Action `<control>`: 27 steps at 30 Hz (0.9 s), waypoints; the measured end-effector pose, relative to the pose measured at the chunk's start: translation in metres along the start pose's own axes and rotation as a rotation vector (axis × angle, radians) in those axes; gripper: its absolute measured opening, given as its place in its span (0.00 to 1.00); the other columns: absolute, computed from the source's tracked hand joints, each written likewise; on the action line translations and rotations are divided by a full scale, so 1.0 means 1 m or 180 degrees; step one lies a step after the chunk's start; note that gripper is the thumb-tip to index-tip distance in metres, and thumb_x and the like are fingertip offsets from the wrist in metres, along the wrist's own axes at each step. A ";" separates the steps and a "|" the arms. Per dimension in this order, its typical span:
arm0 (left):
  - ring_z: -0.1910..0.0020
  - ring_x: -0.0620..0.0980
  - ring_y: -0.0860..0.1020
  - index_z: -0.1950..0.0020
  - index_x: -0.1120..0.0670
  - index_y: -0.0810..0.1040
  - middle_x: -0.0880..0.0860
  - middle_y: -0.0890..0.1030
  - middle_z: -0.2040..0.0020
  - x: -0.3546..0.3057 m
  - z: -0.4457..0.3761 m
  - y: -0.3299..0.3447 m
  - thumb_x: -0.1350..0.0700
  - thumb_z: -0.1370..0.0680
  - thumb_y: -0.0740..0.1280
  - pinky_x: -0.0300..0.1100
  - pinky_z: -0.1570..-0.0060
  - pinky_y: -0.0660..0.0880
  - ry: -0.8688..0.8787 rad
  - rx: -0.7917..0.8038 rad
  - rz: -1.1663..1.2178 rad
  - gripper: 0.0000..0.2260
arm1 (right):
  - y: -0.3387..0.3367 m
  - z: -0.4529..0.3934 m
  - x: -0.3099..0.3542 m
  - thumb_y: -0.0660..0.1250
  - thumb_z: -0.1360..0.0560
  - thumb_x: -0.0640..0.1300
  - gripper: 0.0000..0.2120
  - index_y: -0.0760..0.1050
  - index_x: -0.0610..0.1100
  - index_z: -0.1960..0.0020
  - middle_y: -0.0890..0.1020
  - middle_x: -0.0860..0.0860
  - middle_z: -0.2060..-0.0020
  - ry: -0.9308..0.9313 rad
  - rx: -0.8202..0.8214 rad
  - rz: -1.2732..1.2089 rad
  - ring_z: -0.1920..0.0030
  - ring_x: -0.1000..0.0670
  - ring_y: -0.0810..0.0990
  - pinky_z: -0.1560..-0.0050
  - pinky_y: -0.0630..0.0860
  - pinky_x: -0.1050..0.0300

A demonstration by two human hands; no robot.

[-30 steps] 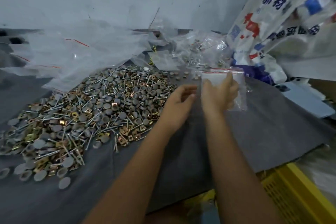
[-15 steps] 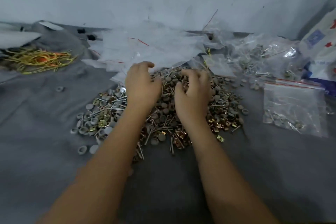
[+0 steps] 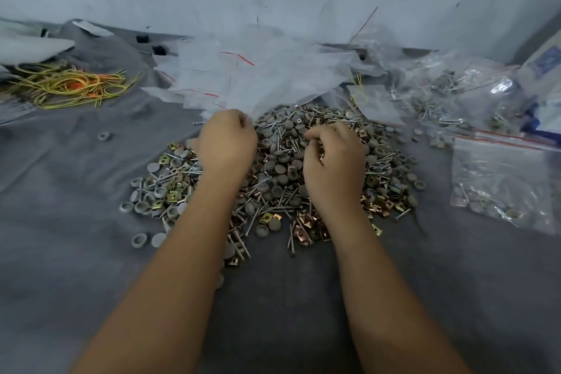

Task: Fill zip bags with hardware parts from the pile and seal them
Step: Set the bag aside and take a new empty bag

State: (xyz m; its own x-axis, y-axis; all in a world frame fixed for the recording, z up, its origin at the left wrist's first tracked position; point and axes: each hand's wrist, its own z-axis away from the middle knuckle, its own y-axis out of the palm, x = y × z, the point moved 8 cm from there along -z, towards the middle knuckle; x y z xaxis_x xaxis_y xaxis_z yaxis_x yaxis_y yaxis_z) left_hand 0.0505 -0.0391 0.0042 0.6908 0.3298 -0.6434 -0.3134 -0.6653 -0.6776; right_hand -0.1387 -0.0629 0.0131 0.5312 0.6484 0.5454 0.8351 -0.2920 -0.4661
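Note:
A pile of hardware parts (image 3: 282, 167), grey round caps, long screws and brass clips, lies on the grey cloth in the middle. My left hand (image 3: 226, 143) rests on the pile's left side with its fingers curled under; what they hold is hidden. My right hand (image 3: 334, 158) sits on the pile's right side, fingers curled around some small parts. A filled zip bag (image 3: 504, 182) with a red strip lies flat at the right. A heap of empty zip bags (image 3: 258, 76) lies behind the pile.
Yellow and orange rubber bands (image 3: 69, 85) lie at the far left. More filled clear bags (image 3: 452, 91) are heaped at the back right against the white wall. Stray grey caps (image 3: 103, 136) dot the grey cloth (image 3: 76, 252).
A second ago my right hand held the filled zip bag up; the bag now lies at the right. Both hands have moved onto the pile and curled their fingers into the parts.

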 end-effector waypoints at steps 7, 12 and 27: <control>0.63 0.47 0.83 0.46 0.52 0.80 0.52 0.85 0.56 0.026 0.015 -0.015 0.50 0.15 0.54 0.38 0.65 0.79 -0.0701 0.0502 0.3258 0.15 | 0.005 -0.002 0.022 0.66 0.25 0.40 0.12 0.77 0.43 0.42 0.77 0.52 0.51 -0.0097 0.0072 -0.0644 0.49 0.51 0.76 0.48 0.75 0.54; 0.60 0.48 0.84 0.41 0.51 0.76 0.53 0.86 0.55 0.024 0.021 -0.001 0.49 0.14 0.50 0.40 0.65 0.79 -0.0875 0.0787 0.4319 0.16 | 0.037 -0.005 0.043 0.72 0.30 0.45 0.22 0.75 0.48 0.37 0.72 0.51 0.44 -0.0363 0.0817 -0.0740 0.44 0.52 0.74 0.46 0.73 0.61; 0.50 0.48 0.83 0.41 0.55 0.79 0.52 0.85 0.52 -0.016 0.049 0.010 0.60 0.29 0.74 0.47 0.44 0.77 0.0168 0.1690 0.3543 0.17 | 0.005 0.001 0.025 0.67 0.23 0.39 0.04 0.80 0.39 0.52 0.81 0.49 0.58 -0.0558 -0.0078 -0.0219 0.57 0.50 0.78 0.57 0.73 0.58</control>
State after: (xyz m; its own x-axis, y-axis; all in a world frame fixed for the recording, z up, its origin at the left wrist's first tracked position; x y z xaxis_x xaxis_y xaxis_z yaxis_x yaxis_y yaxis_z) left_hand 0.0040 -0.0183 -0.0095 -0.1001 -0.2778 -0.9554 -0.9647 -0.2080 0.1615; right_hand -0.1217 -0.0475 0.0241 0.4414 0.7793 0.4448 0.8730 -0.2584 -0.4136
